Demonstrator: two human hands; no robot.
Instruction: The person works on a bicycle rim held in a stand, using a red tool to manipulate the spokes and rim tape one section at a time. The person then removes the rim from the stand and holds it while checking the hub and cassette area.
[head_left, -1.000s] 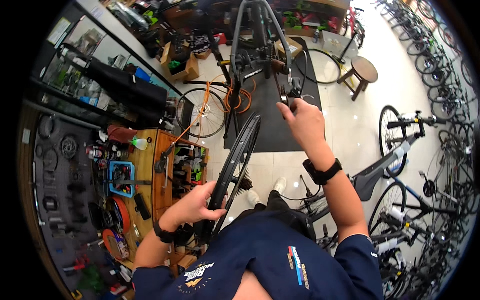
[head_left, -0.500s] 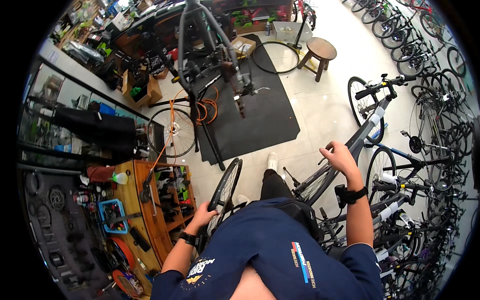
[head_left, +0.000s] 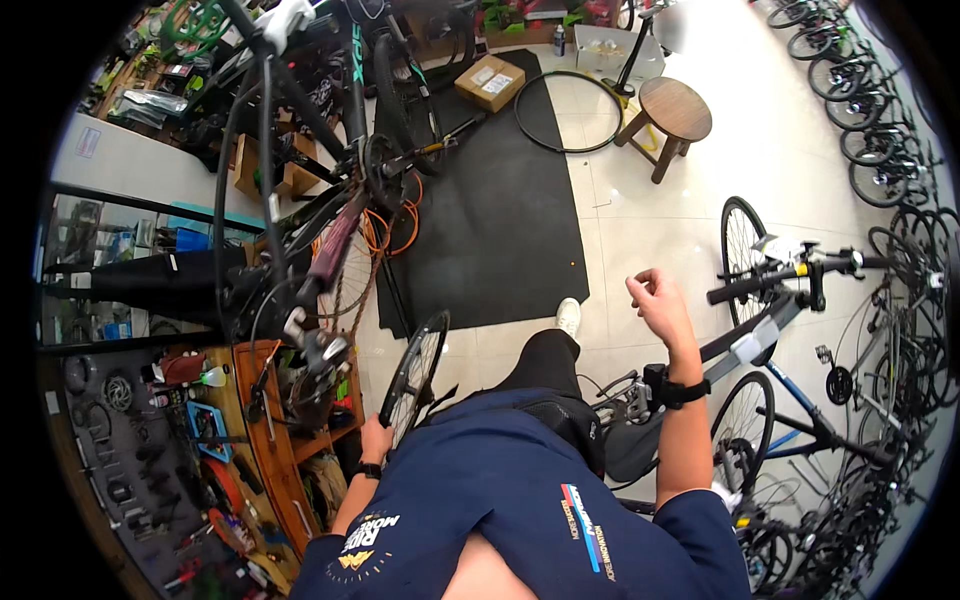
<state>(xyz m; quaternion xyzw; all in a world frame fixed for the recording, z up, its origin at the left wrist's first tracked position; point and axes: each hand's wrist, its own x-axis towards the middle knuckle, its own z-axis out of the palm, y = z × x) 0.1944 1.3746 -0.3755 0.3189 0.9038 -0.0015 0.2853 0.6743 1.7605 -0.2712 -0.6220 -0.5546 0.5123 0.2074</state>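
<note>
My left hand is closed on the edge of a bicycle wheel with a black tyre, which stands upright at my left side. Part of the wheel's lower portion is hidden by my body. My right hand is raised in the air on the other side, its fingers loosely curled and nothing visible in them. Ahead on the left hangs a bicycle frame with its chain, cranks and a rear derailleur, apart from both hands.
A black mat covers the floor ahead, with a cardboard box and a bare wheel rim at its far end. A wooden stool stands beyond. Bicycles crowd the right side; a wooden cabinet stands at left.
I have stepped forward with the wheel still in my left hand. The hanging frame now looms closer on the left, and my right hand remains raised.
</note>
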